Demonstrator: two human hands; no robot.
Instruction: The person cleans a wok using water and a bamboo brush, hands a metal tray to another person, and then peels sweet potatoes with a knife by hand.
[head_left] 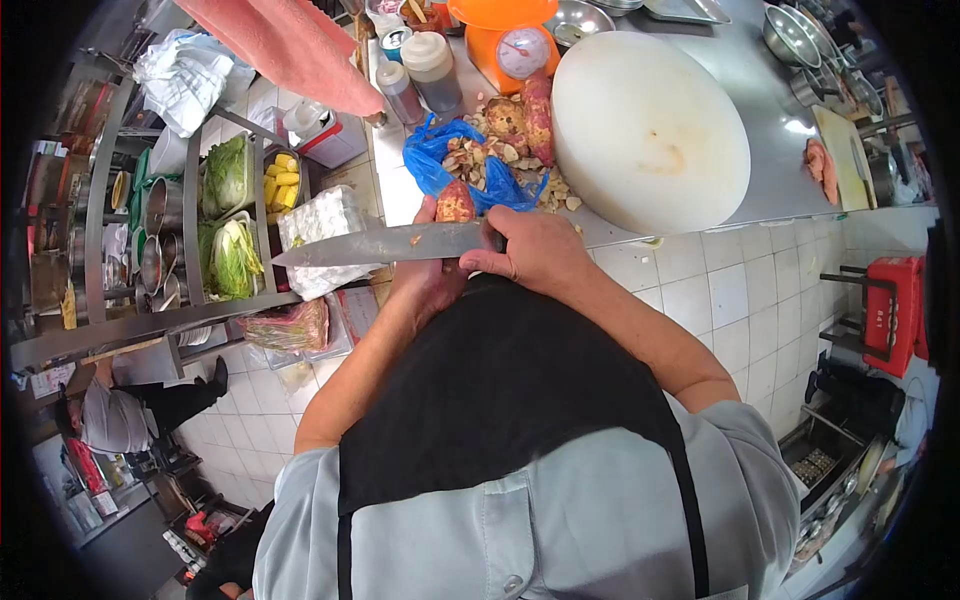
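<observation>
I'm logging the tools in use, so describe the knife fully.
The knife has a long, broad, grey, metal-looking blade narrowing to a point, with a small yellowish scrap on its face. Its dark handle is mostly hidden in the right hand. It is held crosswise over the left hand, tip pointing left. Whether the blade touches the reddish root is unclear.

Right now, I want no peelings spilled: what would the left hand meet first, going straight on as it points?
Probably the blue bag with the peelings, just past the left hand's fingers; its height above the counter is unclear.
</observation>
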